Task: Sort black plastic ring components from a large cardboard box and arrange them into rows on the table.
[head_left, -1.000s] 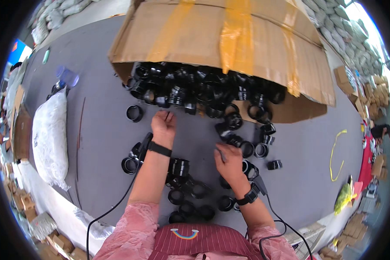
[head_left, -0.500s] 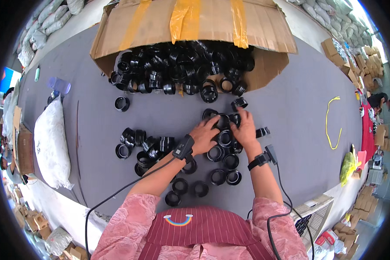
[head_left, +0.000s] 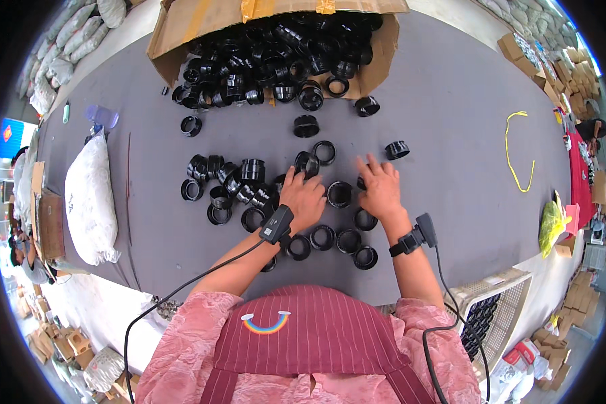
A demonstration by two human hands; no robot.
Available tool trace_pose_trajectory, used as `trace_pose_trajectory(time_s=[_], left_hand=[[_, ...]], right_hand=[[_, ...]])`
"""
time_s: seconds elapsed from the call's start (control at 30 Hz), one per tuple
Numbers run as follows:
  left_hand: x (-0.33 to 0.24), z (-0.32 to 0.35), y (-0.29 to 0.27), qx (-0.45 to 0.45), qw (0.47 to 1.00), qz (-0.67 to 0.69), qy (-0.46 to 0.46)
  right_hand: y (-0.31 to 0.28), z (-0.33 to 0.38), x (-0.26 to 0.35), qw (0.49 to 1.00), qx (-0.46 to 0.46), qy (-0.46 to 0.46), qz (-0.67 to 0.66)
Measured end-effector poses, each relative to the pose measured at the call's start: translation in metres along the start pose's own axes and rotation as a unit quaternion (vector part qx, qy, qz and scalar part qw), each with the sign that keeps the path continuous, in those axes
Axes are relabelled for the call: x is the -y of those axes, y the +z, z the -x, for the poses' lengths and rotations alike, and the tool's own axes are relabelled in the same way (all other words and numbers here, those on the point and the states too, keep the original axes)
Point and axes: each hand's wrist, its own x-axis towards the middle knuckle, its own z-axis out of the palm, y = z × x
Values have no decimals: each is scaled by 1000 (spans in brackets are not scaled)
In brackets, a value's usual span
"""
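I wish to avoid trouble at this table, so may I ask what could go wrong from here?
The box opens toward the person, with heaped rings at its mouth, so some might slide out. A loose ring lies near the right hand and could roll if knocked.

The rings (head_left: pixel 306 129) look like glossy plastic, the box (head_left: pixel 227 15) matt cardboard.
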Motion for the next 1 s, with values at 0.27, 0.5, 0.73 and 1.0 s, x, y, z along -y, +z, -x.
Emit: trace_pose_trajectory(time_s=[0.27,0.5,0.73,1.0], left_hand=[[4,14,-2,18,997,50,47],[-42,56,-15,-30,984,139,111],[-72,141,-25,71,972,194,109],[-52,236,-35,-45,993,88,-67]], right_hand=[[-3,109,-39,942,164,292,3],[68,170,-53,987,1,139,-84],[88,180,-55,786,-231,245,-518],[100,229,-57,917,-188,195,-291]])
